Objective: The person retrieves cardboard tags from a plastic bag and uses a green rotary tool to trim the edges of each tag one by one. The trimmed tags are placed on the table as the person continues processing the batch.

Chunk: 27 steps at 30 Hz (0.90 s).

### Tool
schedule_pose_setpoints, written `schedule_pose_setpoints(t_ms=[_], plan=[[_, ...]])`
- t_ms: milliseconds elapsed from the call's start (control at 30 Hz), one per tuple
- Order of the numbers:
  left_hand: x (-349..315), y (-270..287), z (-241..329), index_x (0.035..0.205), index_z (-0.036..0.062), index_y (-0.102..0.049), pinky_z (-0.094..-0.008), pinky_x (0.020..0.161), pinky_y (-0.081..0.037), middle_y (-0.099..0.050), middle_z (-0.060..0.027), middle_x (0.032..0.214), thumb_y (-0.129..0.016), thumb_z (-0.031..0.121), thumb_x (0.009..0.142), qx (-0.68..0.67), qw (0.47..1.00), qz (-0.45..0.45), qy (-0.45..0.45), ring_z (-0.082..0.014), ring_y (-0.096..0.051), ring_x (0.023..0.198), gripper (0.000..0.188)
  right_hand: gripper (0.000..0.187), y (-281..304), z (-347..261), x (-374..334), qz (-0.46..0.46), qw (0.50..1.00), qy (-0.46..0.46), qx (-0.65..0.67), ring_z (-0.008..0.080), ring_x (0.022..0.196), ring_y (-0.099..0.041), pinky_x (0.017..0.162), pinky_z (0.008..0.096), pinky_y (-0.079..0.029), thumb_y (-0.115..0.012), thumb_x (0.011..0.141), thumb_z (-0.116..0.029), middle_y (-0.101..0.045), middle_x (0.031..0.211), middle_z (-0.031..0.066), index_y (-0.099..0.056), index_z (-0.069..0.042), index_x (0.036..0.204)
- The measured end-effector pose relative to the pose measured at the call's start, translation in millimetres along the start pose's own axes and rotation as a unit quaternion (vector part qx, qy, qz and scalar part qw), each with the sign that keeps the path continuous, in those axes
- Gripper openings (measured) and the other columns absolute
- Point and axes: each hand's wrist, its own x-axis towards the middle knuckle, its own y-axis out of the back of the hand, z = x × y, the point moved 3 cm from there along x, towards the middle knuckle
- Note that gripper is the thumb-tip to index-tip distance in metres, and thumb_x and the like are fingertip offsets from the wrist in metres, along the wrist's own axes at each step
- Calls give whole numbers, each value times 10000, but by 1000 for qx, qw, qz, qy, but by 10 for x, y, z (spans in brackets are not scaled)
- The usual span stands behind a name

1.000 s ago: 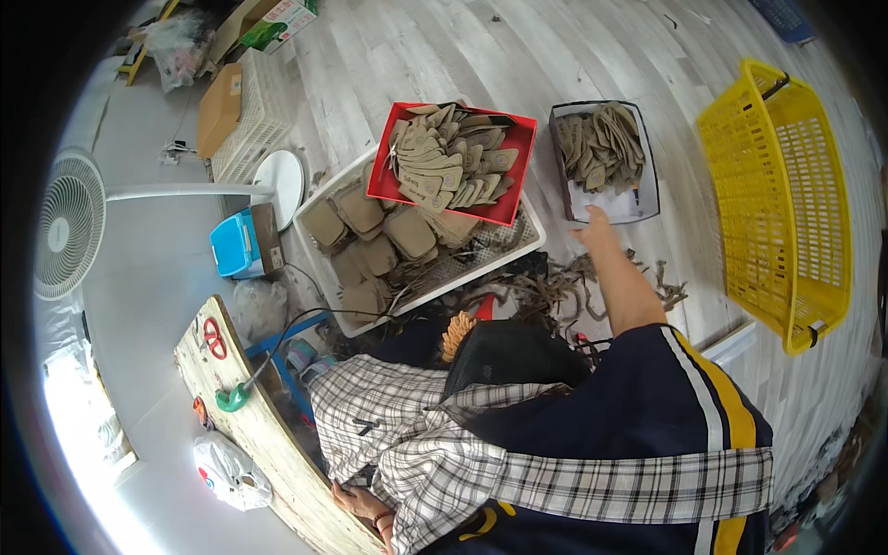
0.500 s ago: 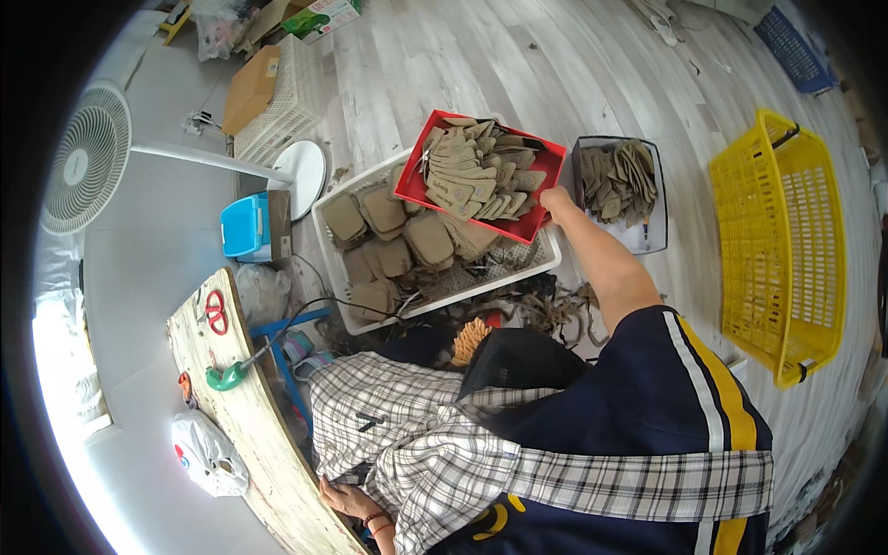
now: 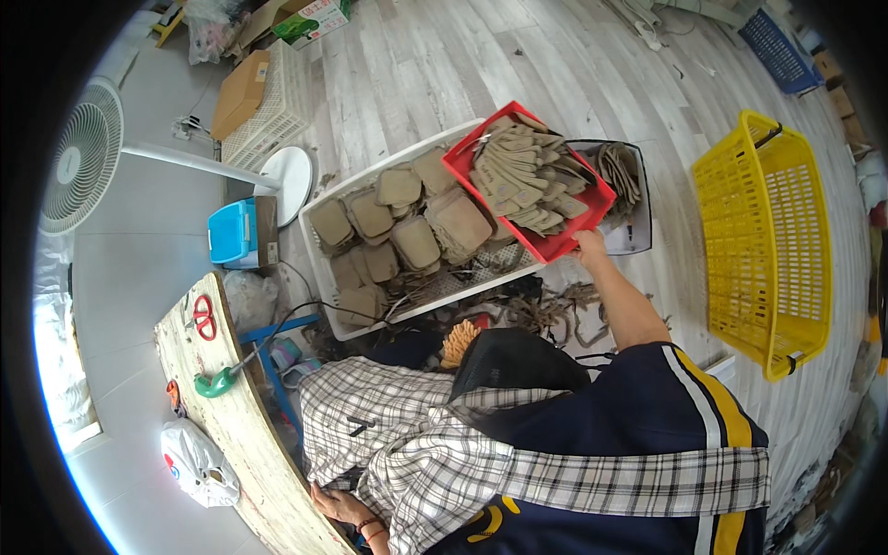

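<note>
Your right hand [image 3: 590, 246] pinches the red, rectangular cardboard box [image 3: 555, 245] at its near corner, likely because flat brown fabric pieces [image 3: 520, 174] crowd its middle!

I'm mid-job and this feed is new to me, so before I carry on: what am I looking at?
There is no machine here: a person works bare-handed. The view comes from the left of two wide fisheye cameras worn on the head, looking down, so straight edges bend near the rim. The right hand grips the edge of a red box full of flat brown pieces. In the picture it overlaps a white crate of squarish brown pads on the floor; whether they touch, I can't tell. The left hand rests at the edge of a wooden table, which holds red-handled scissors and a green-handled tool.
</note>
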Motion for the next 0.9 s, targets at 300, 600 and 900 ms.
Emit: schedule_pose_setpoints(t_ms=[300, 600, 900], plan=[[-10, 82, 51, 1289, 88, -514, -452, 906, -448, -491, -125, 1271, -363, 7, 902, 7, 1000, -18, 11, -294, -476, 1143, 424, 253, 914, 117, -78, 161, 977, -25, 138, 355, 842, -627, 655, 556, -587, -500, 782, 48, -590, 987, 164, -517, -9, 1028], [11, 52, 32, 1260, 55, -529, -447, 935, -415, -510, -131, 1255, -395, 2, 855, -15, 1000, -10, -19, -305, -474, 1152, 430, 177, 1206, 259, 171, 201, 956, -72, 203, 370, 912, -597, 694, 571, -596, -450, 835, 50, -539, 1022, 189, -482, 54, 1009], [-42, 95, 74, 1249, 20, -529, -451, 977, -382, -488, -160, 1274, -412, 6, 829, -48, 998, -7, -27, -334, -452, 1183, 437, 169, 1031, 344, 293, 167, 962, -85, 199, 305, 881, -569, 763, 528, -582, -507, 875, -63, -539, 957, 139, -506, 0, 1032]])
